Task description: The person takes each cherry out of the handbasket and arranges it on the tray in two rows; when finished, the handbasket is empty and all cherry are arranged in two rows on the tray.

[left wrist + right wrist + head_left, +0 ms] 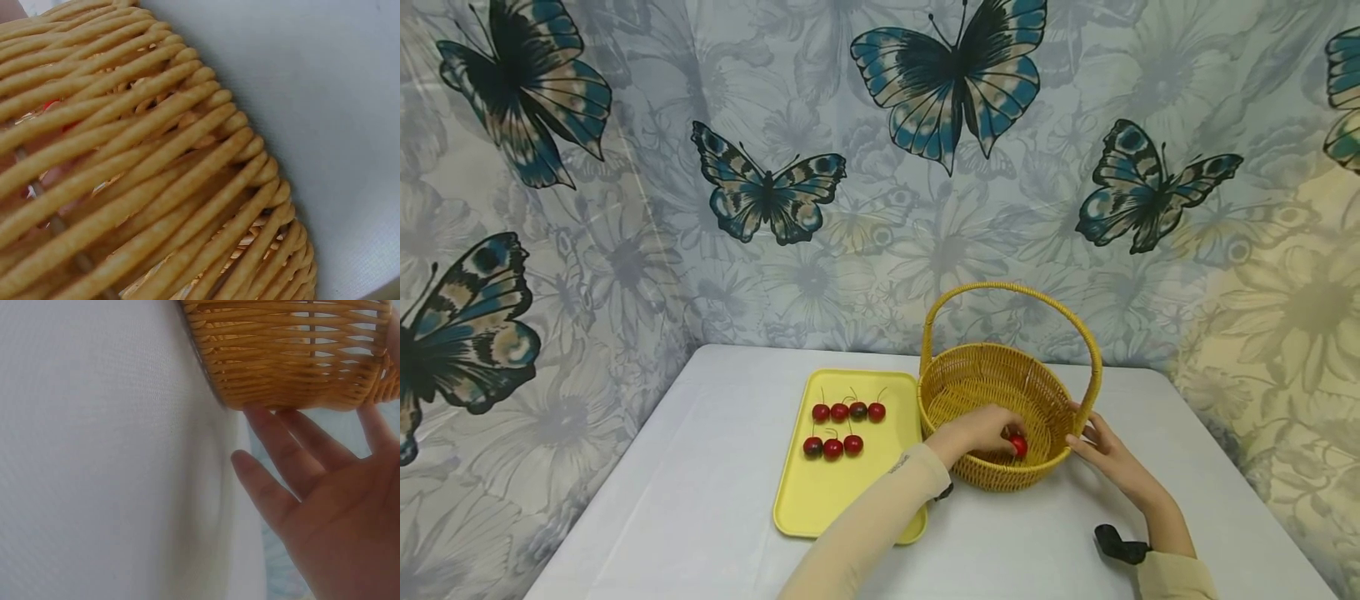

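A wicker basket (992, 477) with a tall arched handle stands upright. My left hand (988, 427) reaches inside it and holds a red cherry (1018, 446) at its fingertips, low in the basket. Through the weave in the left wrist view, only bits of red show. At the basket's right side, my right hand (1108, 458) grips the rim near the foot of the handle. In the right wrist view its fingers (290, 459) touch the outer wall. Several dark red cherries (832, 450) with stems lie in two rows on a yellow tray (820, 508) left of the basket.
A white cloth covers the table (662, 500). The tray's right edge lies close beside the basket, and my left forearm passes over its lower right corner. Behind the table hangs a butterfly-patterned cloth (880, 275).
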Motion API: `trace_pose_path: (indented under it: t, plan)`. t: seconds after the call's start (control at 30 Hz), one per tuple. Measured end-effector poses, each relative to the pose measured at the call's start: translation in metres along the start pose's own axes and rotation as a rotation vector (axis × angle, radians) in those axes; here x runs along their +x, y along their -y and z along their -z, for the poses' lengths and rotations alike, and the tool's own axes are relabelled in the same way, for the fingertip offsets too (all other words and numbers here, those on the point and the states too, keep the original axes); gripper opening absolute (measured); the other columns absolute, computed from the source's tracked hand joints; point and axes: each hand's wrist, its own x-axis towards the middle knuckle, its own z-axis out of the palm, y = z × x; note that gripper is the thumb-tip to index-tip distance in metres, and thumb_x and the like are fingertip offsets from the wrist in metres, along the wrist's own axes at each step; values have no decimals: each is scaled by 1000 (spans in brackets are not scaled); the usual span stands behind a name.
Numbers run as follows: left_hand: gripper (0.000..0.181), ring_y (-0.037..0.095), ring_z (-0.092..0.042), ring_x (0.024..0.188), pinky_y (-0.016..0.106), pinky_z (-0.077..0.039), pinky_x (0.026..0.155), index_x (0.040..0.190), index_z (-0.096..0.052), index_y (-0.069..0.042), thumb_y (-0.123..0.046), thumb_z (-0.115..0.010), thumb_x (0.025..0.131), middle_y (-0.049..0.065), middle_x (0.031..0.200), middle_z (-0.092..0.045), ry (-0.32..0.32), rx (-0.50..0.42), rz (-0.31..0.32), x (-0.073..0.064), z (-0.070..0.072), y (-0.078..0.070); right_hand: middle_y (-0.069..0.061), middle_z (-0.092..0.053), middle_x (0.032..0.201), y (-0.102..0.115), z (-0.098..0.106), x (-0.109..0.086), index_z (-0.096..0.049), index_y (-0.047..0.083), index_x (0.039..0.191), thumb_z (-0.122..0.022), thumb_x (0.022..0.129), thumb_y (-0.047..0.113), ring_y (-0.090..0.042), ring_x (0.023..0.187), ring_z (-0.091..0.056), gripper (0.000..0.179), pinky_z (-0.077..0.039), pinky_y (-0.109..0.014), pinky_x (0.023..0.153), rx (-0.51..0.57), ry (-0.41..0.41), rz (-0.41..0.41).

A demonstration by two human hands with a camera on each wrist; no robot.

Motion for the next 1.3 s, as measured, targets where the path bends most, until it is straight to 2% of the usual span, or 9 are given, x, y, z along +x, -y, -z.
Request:
trace_pose_path:
  t: [0.23, 0.33, 0.43, 0.57, 0.73, 0.87, 1.03, 1.17, 1.3]
  plan:
    - [34, -1, -58, 93, 7, -42, 73, 119, -61, -19, -23, -67, 85, -10, 110, -63, -59, -11, -21, -5, 6, -4, -32, -21, 145, 0, 0, 0, -13, 7, 147, -46, 98, 18, 18, 108, -37, 60, -43, -14, 82, -15, -3, -12]
    - [37, -1, -57, 92, 7, -42, 73, 121, -60, -18, -22, -67, 86, -9, 113, -62, -85, -31, -26, -8, 7, -5, -28, -17, 148, 1, 0, -1, -12, 10, 148, -46, 98, 19, 2, 122, -38, 61, -46, -32, 90, -44, -11, -23]
    - [35, -1, -56, 92, 6, -42, 73, 121, -60, -18, -23, -66, 86, -10, 113, -62, -111, -31, -29, -10, 8, -6, -26, -16, 149, 2, -1, -2, -10, 13, 149, -46, 98, 20, -1, 123, -35, 62, -42, -51, 93, -62, -15, -32]
    - [33, -2, -55, 93, 5, -41, 75, 120, -61, -19, -23, -66, 87, -10, 113, -61, -148, -26, -49, -13, 9, -7, -26, -17, 149, 2, -1, -2, -10, 13, 149, -46, 98, 21, 6, 118, -34, 63, -40, -54, 93, -66, -17, -39]
    - [34, -1, -54, 98, 5, -39, 79, 121, -61, -20, -24, -65, 87, -10, 117, -60, -198, -32, -78, -18, 10, -6, -27, -16, 149, 4, -1, -2, -9, 13, 149, -45, 99, 21, -40, 130, -30, 63, -39, -59, 93, -64, -16, -46]
    - [36, -1, -54, 99, 5, -40, 79, 122, -60, -20, -24, -65, 87, -9, 117, -58, -219, -66, -73, -23, 10, -4, -28, -16, 148, 3, -1, -2, -8, 13, 149, -45, 99, 22, -49, 129, -24, 63, -38, -61, 93, -61, -15, -48]
    - [37, 1, -53, 101, 8, -42, 79, 124, -59, -22, -25, -64, 87, -8, 119, -55, -249, -104, -40, -31, 12, -2, -28, -15, 148, 4, 0, -2, -8, 13, 149, -44, 99, 22, -44, 130, -27, 63, -37, -62, 94, -63, -10, -50]
    - [37, 2, -52, 107, 11, -43, 82, 124, -58, -24, -25, -64, 88, -8, 120, -54, -287, -135, -22, -40, 15, -1, -28, -17, 148, 3, 0, -3, -8, 12, 149, -44, 99, 21, -13, 126, -37, 62, -38, -61, 93, -61, -6, -45]
    - [35, 3, -53, 101, 10, -44, 78, 121, -60, -21, -22, -65, 87, -7, 116, -54, -345, -197, -25, -50, 19, -1, -29, -18, 146, 3, 0, -2, -9, 10, 148, -44, 99, 20, 15, 110, -34, 61, -41, -56, 91, -55, -4, -26]
